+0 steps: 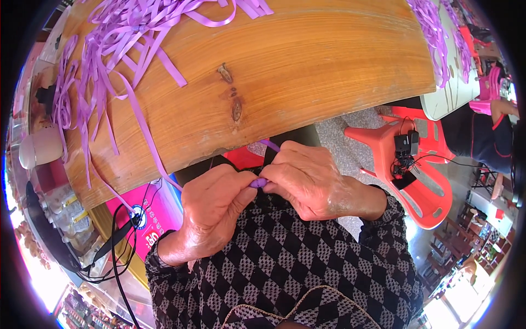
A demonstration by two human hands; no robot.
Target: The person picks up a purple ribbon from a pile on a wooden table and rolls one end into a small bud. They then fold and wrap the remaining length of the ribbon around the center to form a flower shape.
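Observation:
My left hand [216,200] and my right hand [304,178] meet in front of my body, just off the near edge of the wooden table. Between their thumbs and fingertips they pinch a small knotted part of a purple ribbon [258,182]. A strip of that ribbon shows above my right fingers, by the table edge. Both hands are closed, with the other fingers curled in. A large loose pile of purple ribbons [139,27] lies on the table at the far left, and long strands hang toward my left hand.
The wooden table [307,60] spans the top. More purple ribbons [433,33] hang at the far right near a white table [452,98]. A red plastic chair [378,140] at right bears black devices with cables [405,151]. Black cables [115,257] and a pink box [159,208] are at left.

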